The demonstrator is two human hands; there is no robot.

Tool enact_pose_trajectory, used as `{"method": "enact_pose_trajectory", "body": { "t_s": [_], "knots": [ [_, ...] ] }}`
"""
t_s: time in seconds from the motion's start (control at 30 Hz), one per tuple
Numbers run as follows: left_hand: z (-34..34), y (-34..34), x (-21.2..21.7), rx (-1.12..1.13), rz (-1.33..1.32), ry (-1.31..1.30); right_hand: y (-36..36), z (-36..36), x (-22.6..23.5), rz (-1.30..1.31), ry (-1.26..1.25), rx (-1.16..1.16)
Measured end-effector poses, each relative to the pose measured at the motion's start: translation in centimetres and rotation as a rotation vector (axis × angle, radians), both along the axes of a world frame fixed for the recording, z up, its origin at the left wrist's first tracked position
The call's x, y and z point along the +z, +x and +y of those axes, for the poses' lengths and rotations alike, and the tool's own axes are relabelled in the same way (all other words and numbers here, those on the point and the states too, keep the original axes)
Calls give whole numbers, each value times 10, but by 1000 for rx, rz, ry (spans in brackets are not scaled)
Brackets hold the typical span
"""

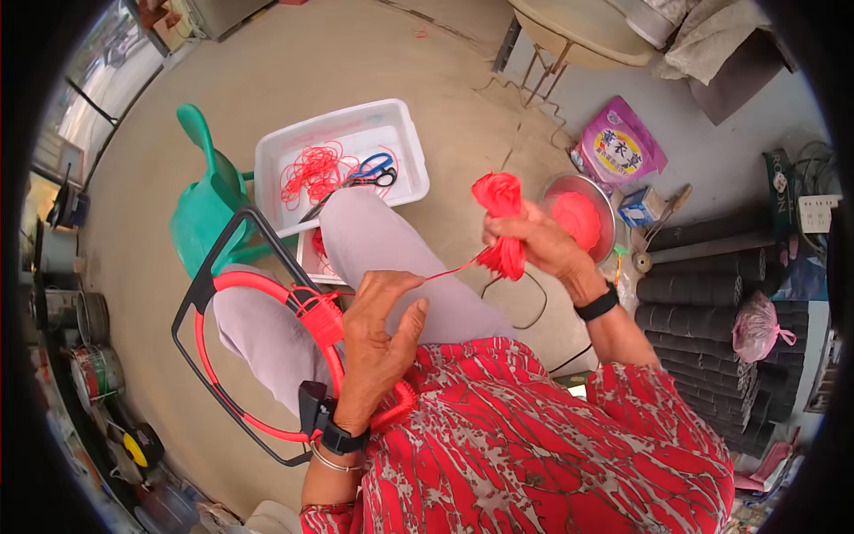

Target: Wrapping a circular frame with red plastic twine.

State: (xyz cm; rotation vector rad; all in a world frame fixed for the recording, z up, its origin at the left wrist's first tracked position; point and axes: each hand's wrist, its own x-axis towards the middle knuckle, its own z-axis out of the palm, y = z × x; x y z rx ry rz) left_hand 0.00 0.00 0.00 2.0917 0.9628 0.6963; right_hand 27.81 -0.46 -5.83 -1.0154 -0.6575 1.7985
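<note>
My right hand (550, 242) is closed around a bundle of red cord (504, 251), held above the floor right of my knees. A taut strand (455, 269) runs from it to my left hand (381, 319), whose fingers curl over the strand while the thumb stands apart. Beside that hand, a round red frame (203, 349) with a black angular bracket (233, 233) leans across my lap. Red cord is wound in a thick band (322, 320) around part of the ring. The left hand's lower fingers are hidden.
Ahead stands a white plastic tub (411, 169) with tangled red cord (313, 171) and scissors (375, 171). A green plastic chair (200, 218) is at left. To the right are a metal bowl (607, 238) holding red material, a purple bag (620, 142) and stacked dark rolls (689, 316).
</note>
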Motion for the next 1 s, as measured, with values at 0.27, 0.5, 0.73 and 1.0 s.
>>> {"method": "enact_pose_trajectory", "body": {
  "t_s": [0.27,0.5,0.73,1.0],
  "knots": [
    [2,70,-18,252,-686,-632,-43,-7,34,36,141,-102],
    [4,80,-15,283,-935,-850,-62,0,34,243,130,-59],
    [0,76,-19,197,-989,-1002,-72,-8,47,-194,225,20],
    [-9,68,-22,234,-1032,-1141,-83,-22,43,-647,542,-102]
  ]
}}
